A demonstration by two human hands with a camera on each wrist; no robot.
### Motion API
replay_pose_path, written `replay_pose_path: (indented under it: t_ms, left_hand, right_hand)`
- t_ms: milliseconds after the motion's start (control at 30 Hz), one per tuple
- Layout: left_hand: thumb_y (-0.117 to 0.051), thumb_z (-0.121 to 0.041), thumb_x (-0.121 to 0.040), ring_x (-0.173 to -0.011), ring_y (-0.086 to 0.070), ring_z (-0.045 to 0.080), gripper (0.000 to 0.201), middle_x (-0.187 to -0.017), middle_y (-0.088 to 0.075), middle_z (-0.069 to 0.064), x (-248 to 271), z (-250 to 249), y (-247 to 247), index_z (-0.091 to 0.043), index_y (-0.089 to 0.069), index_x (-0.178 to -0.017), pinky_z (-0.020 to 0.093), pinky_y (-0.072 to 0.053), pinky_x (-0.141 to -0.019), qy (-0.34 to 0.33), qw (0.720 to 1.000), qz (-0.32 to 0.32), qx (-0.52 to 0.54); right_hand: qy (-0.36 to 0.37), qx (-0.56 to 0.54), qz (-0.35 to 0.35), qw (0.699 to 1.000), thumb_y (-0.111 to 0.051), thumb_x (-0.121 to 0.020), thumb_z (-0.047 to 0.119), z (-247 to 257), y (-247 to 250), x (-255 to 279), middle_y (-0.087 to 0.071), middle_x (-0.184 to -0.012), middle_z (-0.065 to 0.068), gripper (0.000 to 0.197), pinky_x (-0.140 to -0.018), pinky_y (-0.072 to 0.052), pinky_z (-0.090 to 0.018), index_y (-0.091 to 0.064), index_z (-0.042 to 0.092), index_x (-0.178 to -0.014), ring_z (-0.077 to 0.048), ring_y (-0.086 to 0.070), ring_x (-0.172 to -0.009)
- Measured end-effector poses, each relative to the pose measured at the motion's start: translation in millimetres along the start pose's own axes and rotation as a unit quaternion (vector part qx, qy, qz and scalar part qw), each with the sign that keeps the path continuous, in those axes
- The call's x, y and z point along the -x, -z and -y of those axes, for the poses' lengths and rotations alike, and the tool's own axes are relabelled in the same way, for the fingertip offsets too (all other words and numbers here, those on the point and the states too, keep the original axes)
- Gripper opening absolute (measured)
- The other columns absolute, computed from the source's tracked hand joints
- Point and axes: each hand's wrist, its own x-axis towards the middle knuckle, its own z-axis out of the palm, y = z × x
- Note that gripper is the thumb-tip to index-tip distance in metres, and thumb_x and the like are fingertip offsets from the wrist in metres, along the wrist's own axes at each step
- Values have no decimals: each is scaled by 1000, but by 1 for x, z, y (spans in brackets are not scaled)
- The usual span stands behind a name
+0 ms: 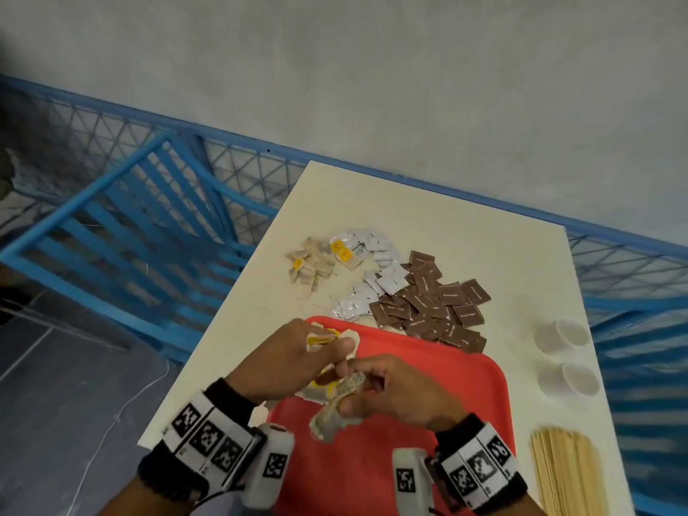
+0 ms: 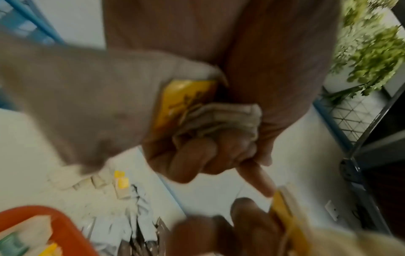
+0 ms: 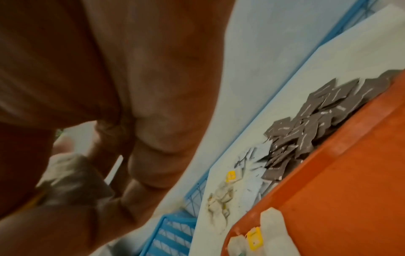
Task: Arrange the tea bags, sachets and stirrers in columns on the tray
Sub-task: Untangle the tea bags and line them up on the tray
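A pale table (image 1: 465, 225) carries a red tray (image 1: 446, 385) at its near edge. Beyond the tray's far rim lies a heap of brown sachets (image 1: 435, 303), with white sachets (image 1: 376, 277) beside it to the left and a loose pile of tea bags (image 1: 311, 268) further left. A bundle of wooden stirrers (image 1: 566, 467) lies on the table right of the tray, and two white cups (image 1: 566, 353) stand beyond it.

Both hands meet over the tray's left part. The left hand (image 1: 286, 361) has its fingers curled round a clutch of tea bags with yellow tags (image 2: 188, 102), one tag poking out past the knuckles. The right hand (image 1: 402, 392) pinches a crumpled tea bag (image 1: 335, 411) between thumb and curled fingers; the bag hangs below the fingertips, above the tray. A few tea bags (image 3: 265, 230) already lie at the tray's far left corner.
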Motion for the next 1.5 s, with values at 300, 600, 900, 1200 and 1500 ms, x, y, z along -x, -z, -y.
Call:
replay_pose_path:
  t_ms: [300,600,900,1200,1500]
  left_hand:
    - [-60,-22,-94,-55,-68,26,23,-72,-68,17,4,30,-34,-1,-69,-89,32,-57,-50,225,795,-41,562]
    - [-60,-55,-92,-110,-58,28,56,-113,-60,16,2,49,-56,-5,-63,-117,41,-44,-99,194,679,11,708]
    - [-62,-30,-95,-70,-63,20,22,-86,-60,10,0,65,-54,-10,-65,-104,32,-53,-58,236,689,-7,686]
    - [-74,-32,-88,-96,-59,25,30,-97,-58,12,-5,64,-56,-8,-62,-102,38,-45,-92,242,663,13,708]
    - [-84,-7,-65,-56,-55,17,46,-82,-58,11,-4,69,-49,-12,-58,-103,21,-42,-39,214,705,1,676]
  right_hand:
    - [43,-84,-33,995,-74,-88,15,38,-17,-3,-72,-98,-6,19,-74,-55,-29,-72,11,-106,-14,-64,-84]
    - [-31,288,-197,937,-78,-74,38,11,-31,-28,-56,-110,4,45,-75,-41,-14,-59,26,-113,-10,-53,-97]
    - [44,290,-284,913,-76,-80,46,13,-19,-13,-50,-92,12,28,-66,-36,-17,-57,32,-96,-1,-49,-80]
    - [66,339,-249,905,-75,-81,34,5,-48,-19,-47,-84,17,19,-66,-38,-16,-56,32,-82,-2,-49,-79]
    - [154,11,-264,952,-74,-84,14,43,-22,10,-68,-76,-4,9,-63,-48,-30,-65,15,-83,-19,-59,-68]
